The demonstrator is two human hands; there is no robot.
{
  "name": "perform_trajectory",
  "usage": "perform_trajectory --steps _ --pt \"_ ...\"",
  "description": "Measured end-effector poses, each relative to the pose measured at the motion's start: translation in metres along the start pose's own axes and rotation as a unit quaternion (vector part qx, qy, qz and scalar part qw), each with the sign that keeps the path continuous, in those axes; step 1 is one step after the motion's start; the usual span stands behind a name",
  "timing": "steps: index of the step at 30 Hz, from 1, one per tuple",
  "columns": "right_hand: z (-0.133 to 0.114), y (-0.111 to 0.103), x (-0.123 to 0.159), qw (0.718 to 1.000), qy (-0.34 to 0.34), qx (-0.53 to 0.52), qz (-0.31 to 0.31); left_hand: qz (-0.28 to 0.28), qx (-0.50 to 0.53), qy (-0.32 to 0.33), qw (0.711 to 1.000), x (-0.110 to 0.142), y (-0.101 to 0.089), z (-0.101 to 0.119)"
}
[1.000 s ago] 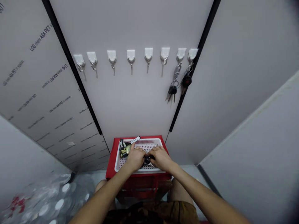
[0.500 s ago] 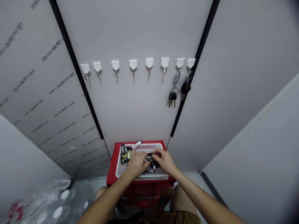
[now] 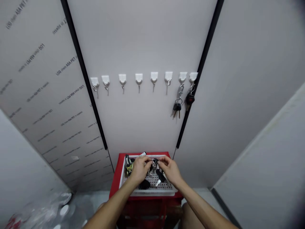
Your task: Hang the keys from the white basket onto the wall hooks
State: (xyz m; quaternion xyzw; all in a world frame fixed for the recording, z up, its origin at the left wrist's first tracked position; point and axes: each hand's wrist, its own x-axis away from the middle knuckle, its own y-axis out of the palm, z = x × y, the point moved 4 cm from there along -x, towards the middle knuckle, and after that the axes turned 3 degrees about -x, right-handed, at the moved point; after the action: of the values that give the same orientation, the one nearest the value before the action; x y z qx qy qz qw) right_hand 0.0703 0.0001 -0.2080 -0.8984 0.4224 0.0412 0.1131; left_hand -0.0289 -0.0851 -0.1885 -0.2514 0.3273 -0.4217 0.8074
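I see a white plastic basket [image 3: 154, 192] with small holes, holding dark keys [image 3: 160, 175], on the desk [image 3: 115, 183] with red cover. Behind it is a smooth pale wall [image 3: 140, 121] with white hooks [image 3: 139, 78]; hanging keys [image 3: 177, 108] are at its right side. My left hand [image 3: 138, 168] and right hand [image 3: 171, 171] bend inward above the basket, each grip pinched on the thin key ring [image 3: 154, 161] between them.
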Motion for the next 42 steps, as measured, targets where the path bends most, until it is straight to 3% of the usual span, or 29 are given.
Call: perform_trajectory --steps 3,6,8,11,15,20,26,31,36,42 --pt "-0.011 -0.004 0.000 0.996 -0.061 0.056 0.010 -0.018 0.015 0.017 1.000 -0.004 -0.004 0.008" --pt "-0.024 0.000 0.003 0.993 -0.090 0.066 -0.047 -0.036 0.028 0.024 0.999 -0.008 -0.007 0.017" --pt "-0.030 0.001 0.004 0.993 -0.088 0.058 -0.060 -0.042 0.037 0.021 0.998 -0.012 -0.008 0.023" --pt "-0.035 -0.002 0.001 0.996 -0.074 0.049 -0.023 -0.043 0.061 0.021 0.997 -0.018 -0.010 0.032" --pt "-0.050 -0.010 -0.013 0.998 -0.062 -0.002 -0.013 -0.015 0.137 0.000 0.990 -0.032 -0.016 0.042" --pt "-0.105 -0.029 -0.040 0.992 -0.070 -0.100 0.029 0.058 0.283 0.035 0.957 -0.054 -0.038 0.067" --pt "-0.188 -0.051 -0.073 0.964 -0.168 -0.179 0.105 0.138 0.234 0.111 0.956 -0.097 -0.082 0.119" --pt "-0.231 -0.061 -0.097 0.942 -0.229 -0.197 0.145 0.183 0.218 0.116 0.952 -0.132 -0.115 0.152" --pt "-0.248 -0.066 -0.115 0.936 -0.239 -0.180 0.185 0.204 0.167 0.081 0.961 -0.146 -0.127 0.166" --pt "-0.240 -0.065 -0.125 0.950 -0.209 -0.117 0.199 0.193 0.193 0.052 0.960 -0.159 -0.117 0.152"
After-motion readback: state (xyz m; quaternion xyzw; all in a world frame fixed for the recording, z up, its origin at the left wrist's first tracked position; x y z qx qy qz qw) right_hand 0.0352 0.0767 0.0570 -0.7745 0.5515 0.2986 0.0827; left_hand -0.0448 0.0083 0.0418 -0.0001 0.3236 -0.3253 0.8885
